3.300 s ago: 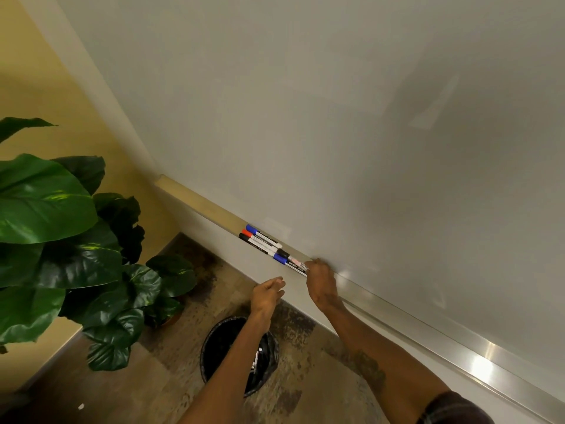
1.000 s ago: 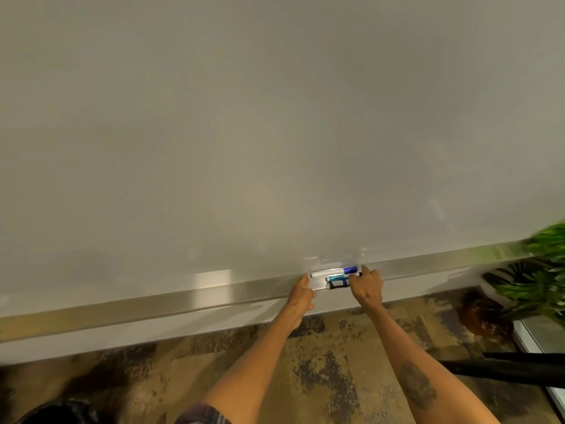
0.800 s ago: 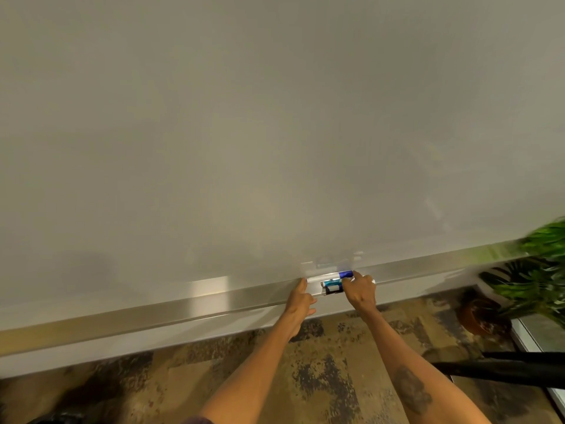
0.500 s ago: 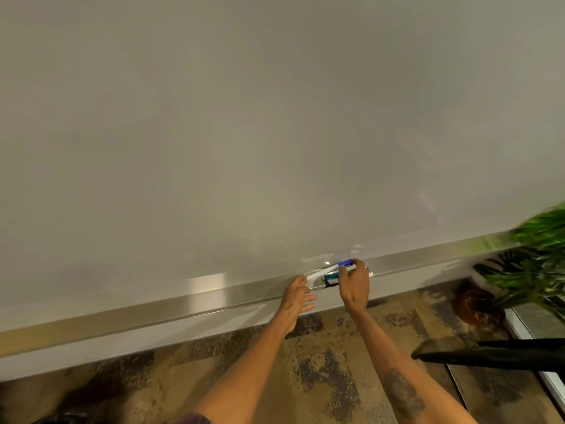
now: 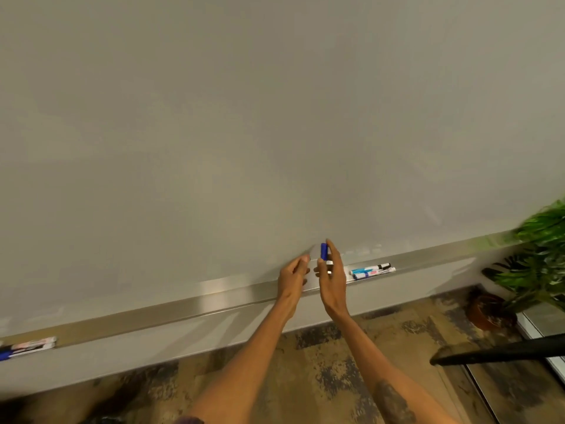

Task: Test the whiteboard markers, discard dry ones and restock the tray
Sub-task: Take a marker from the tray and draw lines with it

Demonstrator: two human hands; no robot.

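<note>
While pinched upright in the right hand (image 5: 331, 275), a slim cylindrical blue-capped marker (image 5: 324, 251) meets the smooth whiteboard (image 5: 275, 117); left hand (image 5: 293, 278) beside, loosely curled, empty. Rightward: two markers (image 5: 371, 271) on the brushed-metal tray (image 5: 443, 255).

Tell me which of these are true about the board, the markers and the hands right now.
1. The right hand holds a blue-capped marker. True.
2. Two markers lie on the tray right of the hands. True.
3. The whiteboard is covered in writing. False: it looks blank.
4. The left hand holds a bin. False: no bin shows.
5. A plant stands at the right. True.
</note>
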